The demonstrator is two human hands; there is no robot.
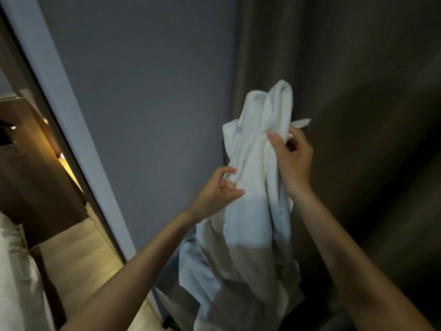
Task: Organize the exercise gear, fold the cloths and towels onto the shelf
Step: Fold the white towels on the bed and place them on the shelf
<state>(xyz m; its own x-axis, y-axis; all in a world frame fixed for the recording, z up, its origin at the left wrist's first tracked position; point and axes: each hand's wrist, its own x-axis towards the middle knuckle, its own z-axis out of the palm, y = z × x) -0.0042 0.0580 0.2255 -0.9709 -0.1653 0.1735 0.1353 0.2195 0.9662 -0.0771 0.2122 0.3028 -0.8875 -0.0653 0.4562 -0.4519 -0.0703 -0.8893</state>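
Between both hands, white towel [253, 163] gripped

White towel [254, 163], left hand [218, 188], right hand [294, 161]

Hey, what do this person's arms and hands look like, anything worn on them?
Both forearms are bare to the frame's bottom edge; no sleeves show. The left hand and the right hand wear no gloves, and no watch, bracelet or ring is visible. Nails look short and plain, though the light is dim.
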